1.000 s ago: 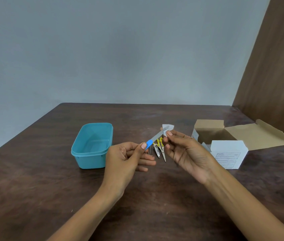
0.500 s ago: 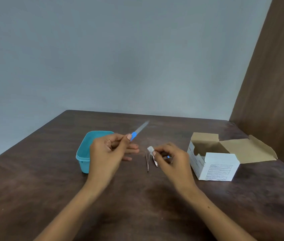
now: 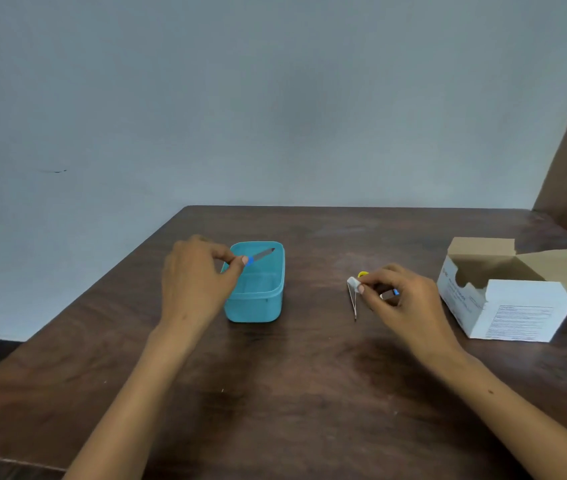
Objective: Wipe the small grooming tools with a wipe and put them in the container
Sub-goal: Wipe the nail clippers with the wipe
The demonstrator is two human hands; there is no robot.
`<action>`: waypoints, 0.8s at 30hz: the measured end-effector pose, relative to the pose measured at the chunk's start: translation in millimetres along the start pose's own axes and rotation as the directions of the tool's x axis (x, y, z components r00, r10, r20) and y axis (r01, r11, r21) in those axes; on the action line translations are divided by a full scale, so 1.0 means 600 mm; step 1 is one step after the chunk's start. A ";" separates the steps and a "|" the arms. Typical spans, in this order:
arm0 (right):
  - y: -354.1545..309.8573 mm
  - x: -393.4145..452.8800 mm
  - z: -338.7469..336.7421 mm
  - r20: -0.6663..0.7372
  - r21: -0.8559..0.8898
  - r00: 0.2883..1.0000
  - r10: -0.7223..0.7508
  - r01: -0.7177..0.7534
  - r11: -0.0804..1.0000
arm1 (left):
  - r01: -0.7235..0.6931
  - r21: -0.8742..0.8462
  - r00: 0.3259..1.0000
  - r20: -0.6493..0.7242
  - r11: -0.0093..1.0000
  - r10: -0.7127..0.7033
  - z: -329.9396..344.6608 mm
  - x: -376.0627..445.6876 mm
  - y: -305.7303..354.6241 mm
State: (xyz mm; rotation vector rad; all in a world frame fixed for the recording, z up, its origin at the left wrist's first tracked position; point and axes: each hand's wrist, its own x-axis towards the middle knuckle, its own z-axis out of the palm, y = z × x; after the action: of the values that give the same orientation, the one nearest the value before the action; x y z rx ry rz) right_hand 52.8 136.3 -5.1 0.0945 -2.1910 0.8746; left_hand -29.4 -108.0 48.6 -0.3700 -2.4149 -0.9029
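Note:
My left hand (image 3: 199, 275) pinches the blue handle of a metal nail file (image 3: 260, 254), holding it over the open teal container (image 3: 258, 306) with the blade pointing right. My right hand (image 3: 400, 296) rests on the table and pinches a small folded white wipe (image 3: 353, 282) between thumb and forefinger. Thin metal tweezers (image 3: 354, 303) lie on the table just left of that hand. A yellow-handled tool (image 3: 363, 274) peeks out behind the fingers, and another small tool with a blue tip (image 3: 391, 294) shows under the palm.
An open white and brown cardboard box (image 3: 514, 306) stands at the right of the dark wooden table (image 3: 292, 393). A grey wall runs behind the table, and a brown panel rises at the far right.
My left hand carried the nail file left, from beside the right hand to above the container. My right hand lowered with the wipe onto the table by the remaining tools.

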 end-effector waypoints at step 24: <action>0.019 0.005 -0.012 -0.013 -0.025 0.998 0.064 -0.064 0.998 | -0.085 0.302 0.995 0.076 0.950 0.065 0.055 0.004 0.010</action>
State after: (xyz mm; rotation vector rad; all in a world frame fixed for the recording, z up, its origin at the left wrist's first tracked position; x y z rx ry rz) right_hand 51.5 150.0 -5.6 0.0065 -2.2031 0.8805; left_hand -41.5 -81.4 32.3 -0.3761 -2.5299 -0.4788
